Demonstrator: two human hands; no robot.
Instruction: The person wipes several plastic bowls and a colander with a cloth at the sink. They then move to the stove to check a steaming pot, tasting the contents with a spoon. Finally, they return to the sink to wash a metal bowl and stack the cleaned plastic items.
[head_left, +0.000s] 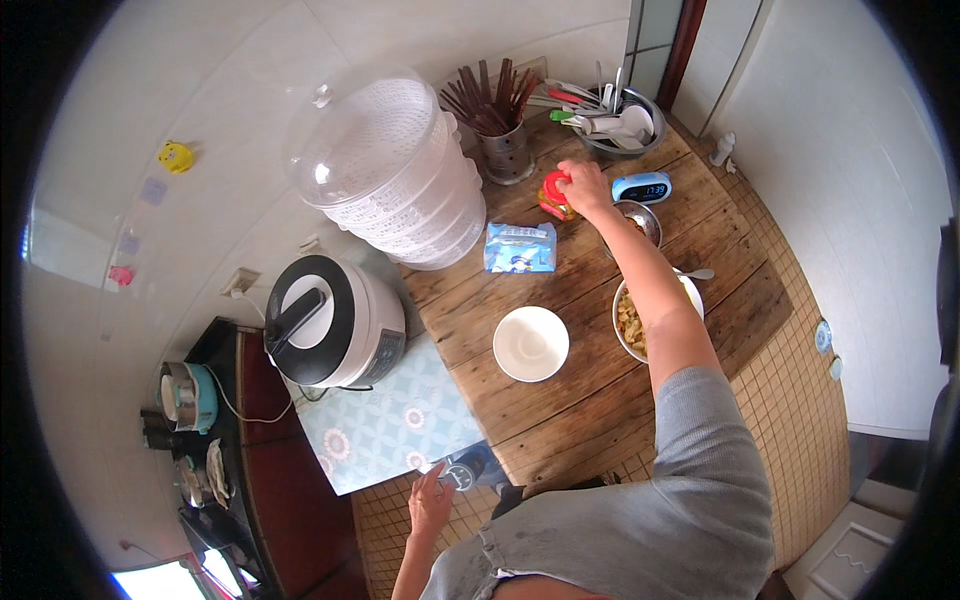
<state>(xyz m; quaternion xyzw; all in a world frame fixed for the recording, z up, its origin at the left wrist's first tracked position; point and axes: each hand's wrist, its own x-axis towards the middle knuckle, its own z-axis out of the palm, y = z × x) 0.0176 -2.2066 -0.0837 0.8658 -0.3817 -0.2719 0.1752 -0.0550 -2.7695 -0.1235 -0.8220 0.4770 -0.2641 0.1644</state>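
Observation:
My right hand is on the red lid of a small jar at the back of the wooden table, fingers closed around the lid. My left hand hangs low by the front edge of the patterned surface, fingers apart, holding nothing. An empty white bowl stands near the middle of the table. Partly behind my right forearm are a metal bowl with dark food in it and a white bowl of food pieces. A spoon handle sticks out beside the white bowl.
A blue pack of tissues, a digital clock, a metal holder of chopsticks and a metal basin of utensils stand around the jar. To the left are a stacked plastic steamer and an electric pressure cooker on a patterned surface.

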